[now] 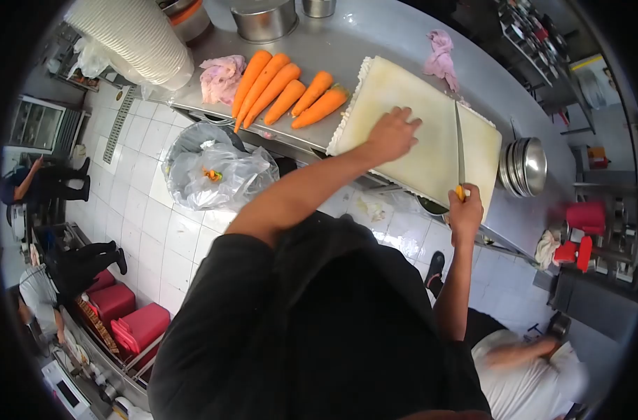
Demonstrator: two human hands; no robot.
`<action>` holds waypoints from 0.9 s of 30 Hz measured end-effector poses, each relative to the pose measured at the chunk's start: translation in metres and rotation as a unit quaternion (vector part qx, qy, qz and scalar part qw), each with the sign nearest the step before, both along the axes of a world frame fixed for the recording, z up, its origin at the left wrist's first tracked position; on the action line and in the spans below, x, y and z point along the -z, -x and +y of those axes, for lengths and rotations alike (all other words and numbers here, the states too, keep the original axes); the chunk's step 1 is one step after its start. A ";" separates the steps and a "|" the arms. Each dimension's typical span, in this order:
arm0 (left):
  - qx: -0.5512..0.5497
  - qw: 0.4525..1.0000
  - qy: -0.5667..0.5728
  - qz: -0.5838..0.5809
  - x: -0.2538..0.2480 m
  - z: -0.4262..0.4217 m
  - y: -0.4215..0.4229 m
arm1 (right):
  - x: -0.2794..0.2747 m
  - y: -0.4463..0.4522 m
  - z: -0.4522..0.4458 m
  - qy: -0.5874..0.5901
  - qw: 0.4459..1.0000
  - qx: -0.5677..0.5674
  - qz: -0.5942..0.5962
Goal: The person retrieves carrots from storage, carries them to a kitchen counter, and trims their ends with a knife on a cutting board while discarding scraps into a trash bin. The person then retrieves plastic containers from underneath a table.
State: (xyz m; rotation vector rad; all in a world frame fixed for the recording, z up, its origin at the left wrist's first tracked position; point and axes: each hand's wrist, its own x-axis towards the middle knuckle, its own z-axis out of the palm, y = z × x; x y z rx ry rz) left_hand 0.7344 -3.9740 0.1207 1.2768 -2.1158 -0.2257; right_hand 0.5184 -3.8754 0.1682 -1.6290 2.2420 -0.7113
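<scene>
My left hand (394,134) rests on the white cutting board (431,126), palm down with its fingers apart and nothing held. At the board's right side my right hand (466,210) is closed round the yellow handle of a long knife (460,143), whose blade lies over the board and points away from me. Several whole orange carrots (266,91) lie on the steel counter to the left of the board. Beside them is a crumpled pink cloth (222,79). Another pink cloth (441,59) lies behind the board.
Stacked metal bowls (523,166) stand right of the board. A tall stack of white containers (133,42) and a steel pot (264,19) are at the back left. Below the counter edge is a plastic-lined bin (217,168). Other people are at the left and lower right.
</scene>
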 end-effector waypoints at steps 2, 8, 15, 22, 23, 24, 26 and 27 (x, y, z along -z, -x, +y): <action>0.010 0.998 -0.040 -0.050 0.007 -0.006 0.017 | 0.011 0.012 -0.002 -0.014 1.000 -0.009 0.026; 0.030 0.998 -0.036 -0.041 0.024 -0.008 0.006 | 0.038 0.024 -0.014 0.029 0.997 -0.036 0.067; -0.113 0.964 -0.034 0.239 -0.021 0.070 -0.094 | 0.045 0.037 -0.044 0.049 0.992 -0.063 0.096; -0.394 0.903 -0.033 0.171 -0.009 0.154 -0.240 | 0.031 0.036 -0.060 0.068 0.983 -0.053 0.163; -0.418 0.892 -0.032 0.166 -0.001 0.161 -0.257 | 0.028 0.033 -0.064 0.066 0.985 -0.052 0.149; -0.437 0.878 -0.055 0.187 0.002 0.167 -0.270 | 0.025 0.031 -0.067 0.061 0.988 -0.050 0.136; -0.456 0.873 -0.036 0.170 0.020 0.173 -0.299 | 0.026 0.028 -0.068 0.074 0.988 -0.053 0.121; -0.463 0.871 -0.026 0.162 0.023 0.173 -0.308 | 0.028 0.026 -0.068 0.094 0.987 -0.057 0.118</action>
